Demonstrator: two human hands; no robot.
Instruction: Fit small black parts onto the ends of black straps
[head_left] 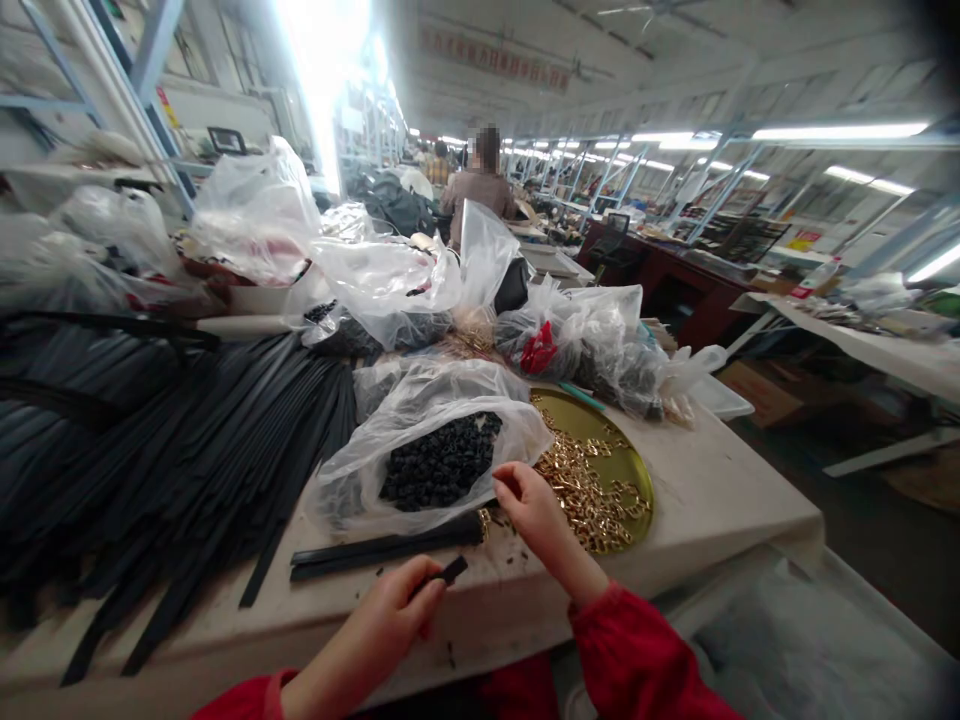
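My left hand (pixel 396 612) pinches the end of a narrow black strip (pixel 450 571) just above the table's front edge. My right hand (pixel 531 505) is raised beside a clear plastic bag (pixel 390 440) filled with small black pieces (pixel 442 462); its fingers are curled together, and I cannot make out anything between them. Right of that hand lies a round gold tray (pixel 640 470) heaped with small gold metal parts (pixel 592 495). A short bundle of black strips (pixel 386 548) lies on the table between my hands and the bag. Both sleeves are red.
A large pile of long black strips (pixel 172 460) covers the left of the white table (pixel 720 500). Several more plastic bags (pixel 577 340) crowd the back. A person (pixel 480 185) stands far behind. Other workbenches (pixel 885 350) stand to the right across an aisle.
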